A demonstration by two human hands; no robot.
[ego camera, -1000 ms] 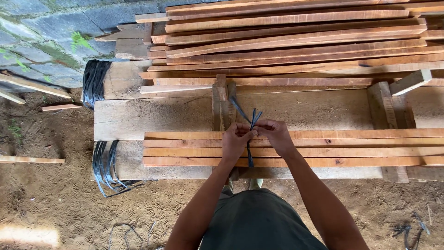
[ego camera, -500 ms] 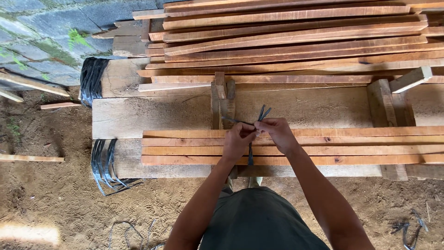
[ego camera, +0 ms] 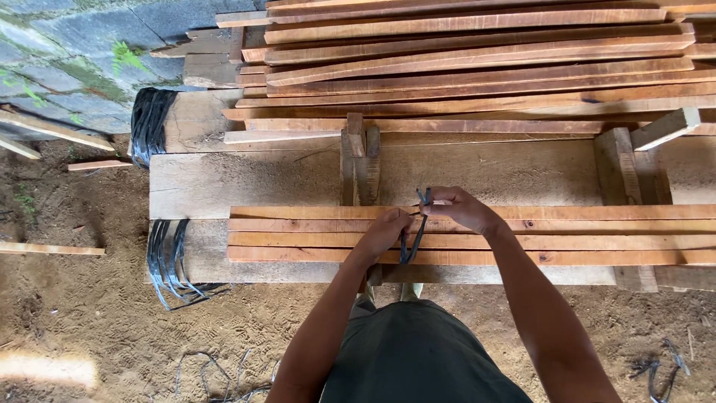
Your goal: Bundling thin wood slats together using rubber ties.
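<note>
Over the slats [ego camera: 567,239], both hands' grip pinches the black strap [ego camera: 415,235].

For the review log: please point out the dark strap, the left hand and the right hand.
dark strap [ego camera: 415,242], head view, on its loop over the slats.
left hand [ego camera: 388,227], head view, back of hand.
right hand [ego camera: 459,207], head view, back of hand.

No packages, labels, signs or screens anywhere here, from twelve o'clock round to six: nothing boxed, wrapped, tagged, posted or lit.
</note>
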